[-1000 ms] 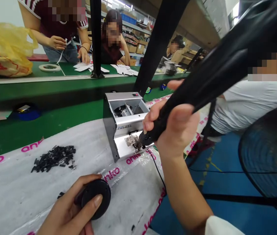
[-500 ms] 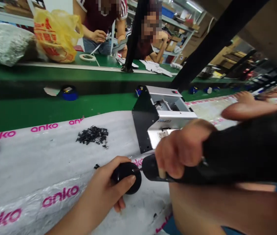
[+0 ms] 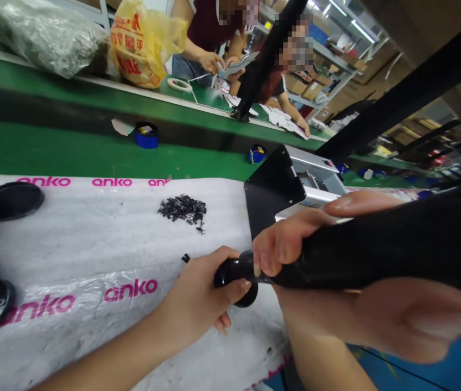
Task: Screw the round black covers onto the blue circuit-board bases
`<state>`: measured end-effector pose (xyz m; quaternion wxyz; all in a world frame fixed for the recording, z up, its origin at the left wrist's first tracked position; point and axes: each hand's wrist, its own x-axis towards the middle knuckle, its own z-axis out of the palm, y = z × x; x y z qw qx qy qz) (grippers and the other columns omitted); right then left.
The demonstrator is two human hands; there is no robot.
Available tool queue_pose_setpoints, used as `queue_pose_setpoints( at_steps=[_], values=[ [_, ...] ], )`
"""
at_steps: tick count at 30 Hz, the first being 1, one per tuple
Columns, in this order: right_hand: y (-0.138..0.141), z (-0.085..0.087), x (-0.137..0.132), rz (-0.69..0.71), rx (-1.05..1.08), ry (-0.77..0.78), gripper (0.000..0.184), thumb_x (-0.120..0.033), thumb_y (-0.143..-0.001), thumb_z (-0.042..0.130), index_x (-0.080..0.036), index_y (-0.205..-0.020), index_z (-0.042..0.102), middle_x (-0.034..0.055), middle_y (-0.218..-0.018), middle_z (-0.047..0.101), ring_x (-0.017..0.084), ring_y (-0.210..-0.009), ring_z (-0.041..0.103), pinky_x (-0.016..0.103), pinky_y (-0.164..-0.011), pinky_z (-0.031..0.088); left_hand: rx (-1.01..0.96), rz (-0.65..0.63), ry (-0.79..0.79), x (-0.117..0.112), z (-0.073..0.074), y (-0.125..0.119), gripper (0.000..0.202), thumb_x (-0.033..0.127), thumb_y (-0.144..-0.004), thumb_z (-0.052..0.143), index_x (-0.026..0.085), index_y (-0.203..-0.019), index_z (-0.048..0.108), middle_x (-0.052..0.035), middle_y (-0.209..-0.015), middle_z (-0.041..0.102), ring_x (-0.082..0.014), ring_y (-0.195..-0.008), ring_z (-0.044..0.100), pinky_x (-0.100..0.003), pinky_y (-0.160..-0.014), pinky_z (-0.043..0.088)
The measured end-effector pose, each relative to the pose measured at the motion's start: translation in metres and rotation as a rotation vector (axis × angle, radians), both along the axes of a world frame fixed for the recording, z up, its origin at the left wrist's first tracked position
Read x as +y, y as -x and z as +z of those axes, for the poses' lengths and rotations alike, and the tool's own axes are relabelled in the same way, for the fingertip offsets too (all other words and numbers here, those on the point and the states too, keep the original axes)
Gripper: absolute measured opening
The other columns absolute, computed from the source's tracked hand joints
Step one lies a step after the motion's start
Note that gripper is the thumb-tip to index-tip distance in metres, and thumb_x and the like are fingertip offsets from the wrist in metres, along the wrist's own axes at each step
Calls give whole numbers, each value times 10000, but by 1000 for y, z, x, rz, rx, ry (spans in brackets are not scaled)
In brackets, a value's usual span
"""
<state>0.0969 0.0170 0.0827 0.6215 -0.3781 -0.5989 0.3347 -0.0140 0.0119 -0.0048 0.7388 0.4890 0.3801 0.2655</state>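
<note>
My left hand (image 3: pixel 203 290) is closed around a small round black part (image 3: pixel 250 296), its thumb lying across the front. In my right hand (image 3: pixel 281 244) is a black electric screwdriver (image 3: pixel 385 239), held level and coming in from the right. The screwdriver's nose meets the round part beside my left thumb; the bit's tip is hidden there. A small black piece (image 3: pixel 185 258) lies just behind my left hand. Farther back on the white sheet is a pile of small black pieces (image 3: pixel 183 209).
A silver and black machine (image 3: pixel 277 187) stands behind my right hand. Black round parts (image 3: pixel 16 200) lie at the left on the white printed sheet (image 3: pixel 92 217). Blue round items (image 3: pixel 146 137) sit along the green belt (image 3: pixel 71 149). Two people work across it, near a yellow bag (image 3: pixel 140 49).
The screwdriver has come left onto the round part, covering the bit that showed between them. My view has shifted, bringing more black round parts in at the left.
</note>
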Motion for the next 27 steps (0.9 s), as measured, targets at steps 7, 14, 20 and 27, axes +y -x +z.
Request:
queue_pose_setpoints(
  at_steps=[7,14,20,27],
  values=[
    [-11,0,1,84,90,86,408,-715,-771,624,-336,-916,589,-10,-616,605,189,-463,542,352,-423,465,14,15,22,-1,3,0,149,307,-855,594,227,-981,582,59,-613,553,-114,-434,586,-197,-406,481],
    [3,-26,2,-10,200,-49,418,-662,-805,626,-340,-1054,534,-34,-663,610,177,-488,564,312,-424,484,14,40,-10,-1,-4,-2,306,361,-870,610,251,-1156,597,57,-582,591,-118,-414,583,-190,-403,476],
    [-37,-2,15,-41,415,-73,409,-596,-803,659,-301,-1057,532,-49,-641,528,133,-415,471,267,-365,412,152,18,15,-2,-2,-4,510,463,-820,668,203,-1252,595,50,-479,586,-159,-415,593,-231,-434,502],
    [-115,14,26,-480,73,-303,377,-620,-817,657,-334,-1050,582,-55,-655,544,136,-478,514,283,-459,423,411,78,-484,3,-1,4,579,346,-589,870,376,-1146,715,-17,-1223,704,-328,-1013,679,-364,-838,569]
  ],
)
